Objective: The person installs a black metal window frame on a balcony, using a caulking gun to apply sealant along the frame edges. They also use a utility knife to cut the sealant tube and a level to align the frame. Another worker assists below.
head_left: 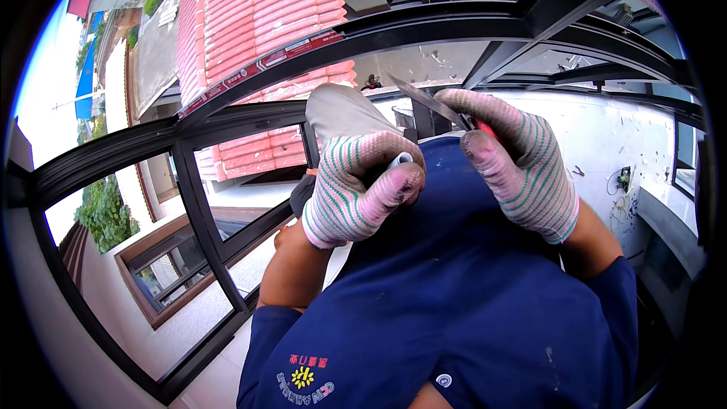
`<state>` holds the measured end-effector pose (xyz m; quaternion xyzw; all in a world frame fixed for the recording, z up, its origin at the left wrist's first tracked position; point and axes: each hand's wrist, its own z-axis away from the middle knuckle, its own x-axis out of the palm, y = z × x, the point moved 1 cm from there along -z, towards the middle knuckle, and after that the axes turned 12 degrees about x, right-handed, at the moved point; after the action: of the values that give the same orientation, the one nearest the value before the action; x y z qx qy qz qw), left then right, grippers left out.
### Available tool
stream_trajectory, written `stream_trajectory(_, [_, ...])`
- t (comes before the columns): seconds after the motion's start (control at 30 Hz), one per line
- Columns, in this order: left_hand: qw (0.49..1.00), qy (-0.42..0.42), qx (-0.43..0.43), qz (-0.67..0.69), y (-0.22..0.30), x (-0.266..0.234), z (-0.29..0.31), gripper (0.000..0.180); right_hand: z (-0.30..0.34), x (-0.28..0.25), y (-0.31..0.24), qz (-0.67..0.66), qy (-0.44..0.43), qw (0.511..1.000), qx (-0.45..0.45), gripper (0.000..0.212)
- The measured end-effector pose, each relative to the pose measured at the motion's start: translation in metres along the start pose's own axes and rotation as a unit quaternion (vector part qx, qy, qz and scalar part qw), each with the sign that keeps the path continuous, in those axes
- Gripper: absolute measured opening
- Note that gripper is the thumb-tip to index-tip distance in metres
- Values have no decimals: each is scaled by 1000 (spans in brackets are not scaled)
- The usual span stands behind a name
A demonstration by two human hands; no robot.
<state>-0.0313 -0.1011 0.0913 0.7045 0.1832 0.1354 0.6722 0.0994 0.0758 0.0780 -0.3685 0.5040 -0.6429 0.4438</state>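
Both my hands wear striped, knitted work gloves with dirty fingertips, and they are raised in front of my dark blue shirt. My left hand (367, 185) is closed around a small white tube (402, 159); only its round end shows between thumb and forefinger, and the rest is hidden in the glove. In my right hand (522, 155) is a knife (430, 104) with a grey blade and a bit of red at the handle. Its blade points up and to the left, away from the palm. The blade and the tube are apart.
A black metal window frame (185, 148) curves around me on the left and ahead, with a strip of red film (261, 70) on its top bar. Beyond it lie a red tiled roof (265, 7) and a yard. Debris is scattered over the pale floor (598, 144) at right.
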Motion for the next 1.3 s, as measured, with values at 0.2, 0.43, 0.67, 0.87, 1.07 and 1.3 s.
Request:
stream_trajectory(0.2, [998,1,-39,56,3,-1,-4,60,0,4,2,5,-6,1000,2,34])
stream_trajectory(0.43, [992,19,-67,109,2,-4,0,54,2,4,6,-16,-7,1000,0,34])
stream_trajectory(0.67, [991,-11,-47,125,0,-12,-9,47,-5,16,-3,13,-23,999,24,40])
stream_trajectory(0.87, [976,13,-55,210,-8,-13,-8,48,-9,30,-5,22,6,999,-26,34])
stream_trajectory(1.07, [982,-18,-55,177,-12,-15,-7,46,-8,32,-14,95,6,995,-24,31])
stream_trajectory(1.3, [993,-9,-6,115,-18,-13,4,48,-1,37,-14,74,-10,997,-11,24])
